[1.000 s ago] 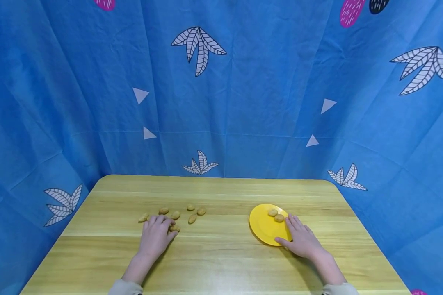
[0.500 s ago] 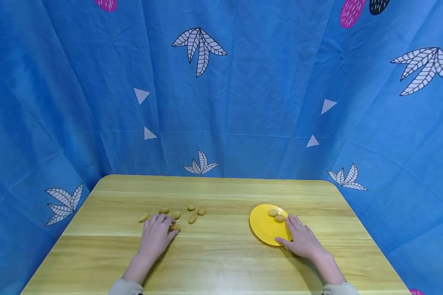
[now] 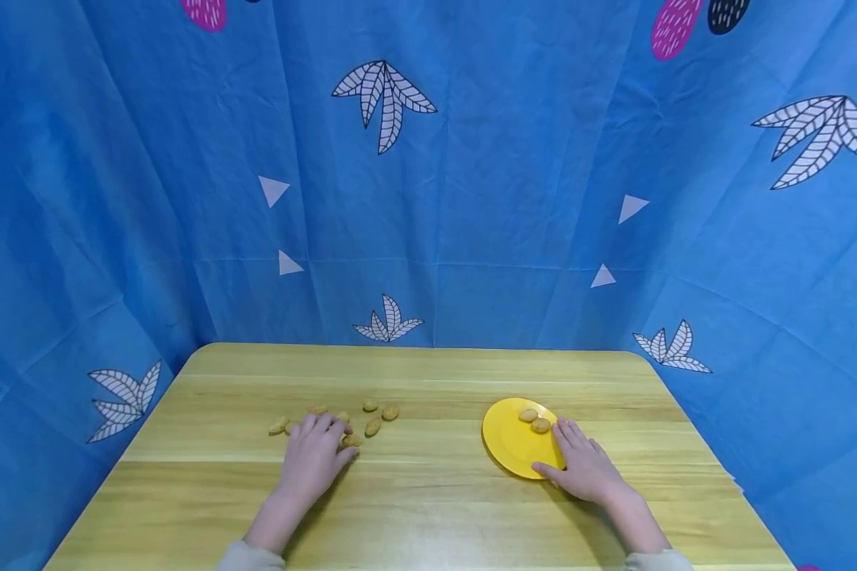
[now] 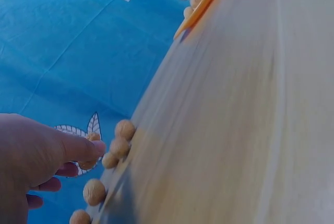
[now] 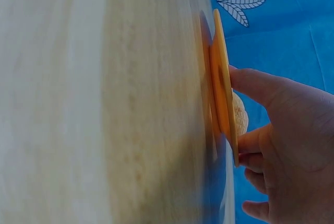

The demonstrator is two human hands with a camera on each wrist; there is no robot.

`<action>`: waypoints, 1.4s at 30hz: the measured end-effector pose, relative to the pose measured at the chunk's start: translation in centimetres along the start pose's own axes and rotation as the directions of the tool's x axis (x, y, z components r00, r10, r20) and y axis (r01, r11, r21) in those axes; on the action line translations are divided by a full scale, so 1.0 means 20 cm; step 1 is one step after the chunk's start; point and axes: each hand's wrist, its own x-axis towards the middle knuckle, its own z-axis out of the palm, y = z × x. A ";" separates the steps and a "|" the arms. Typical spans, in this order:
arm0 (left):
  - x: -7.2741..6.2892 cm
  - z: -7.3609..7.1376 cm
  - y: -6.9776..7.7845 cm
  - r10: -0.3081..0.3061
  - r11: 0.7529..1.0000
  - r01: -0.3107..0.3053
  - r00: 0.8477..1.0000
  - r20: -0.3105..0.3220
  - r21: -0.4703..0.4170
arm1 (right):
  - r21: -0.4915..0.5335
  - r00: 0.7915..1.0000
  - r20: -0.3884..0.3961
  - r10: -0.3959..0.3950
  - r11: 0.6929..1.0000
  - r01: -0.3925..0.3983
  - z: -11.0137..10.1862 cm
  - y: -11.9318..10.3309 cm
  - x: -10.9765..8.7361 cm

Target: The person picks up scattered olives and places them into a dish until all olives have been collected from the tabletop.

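Observation:
In the head view my left hand point(image 3: 313, 460) is low over the table's left side. Its thumb and fingers pinch a tan, wrinkled walnut point(image 3: 351, 441), also seen at the thumb tip in the left wrist view as a walnut point(image 4: 90, 157) partly hidden by the thumb. Several more walnuts point(image 3: 373, 427) lie around this hand, some partly covered by it. My right hand point(image 3: 584, 466) rests at the right edge of a yellow plate point(image 3: 507, 448), its fingers fairly straight and its thumb on the front rim. Two walnuts point(image 3: 540, 425) sit on the plate's far right part.
The wooden table point(image 3: 428, 507) reaches back to a blue curtain point(image 3: 436, 198) printed with leaves and triangles, which also hangs at both sides. A wide stretch of tabletop lies between the loose walnuts and the plate.
My left hand has shifted slightly to the right, and the walnut in its fingers has moved with it. The right hand and the plate stay in place. The head view tilts slightly.

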 end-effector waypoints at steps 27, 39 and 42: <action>0.18 0.03 0.26 0.178 0.984 -0.179 0.984 -0.028 -0.008 | -0.020 1.000 -0.023 -0.018 1.000 0.018 0.01 -0.01 -0.01; 0.24 0.09 0.42 0.185 0.982 -0.182 0.981 0.059 -0.049 | -0.011 0.999 -0.028 -0.016 1.000 0.016 0.00 -0.02 -0.02; 0.26 0.12 0.46 0.193 0.980 -0.189 0.979 0.062 -0.060 | -0.011 1.000 -0.024 -0.014 1.000 0.014 0.00 -0.02 -0.02</action>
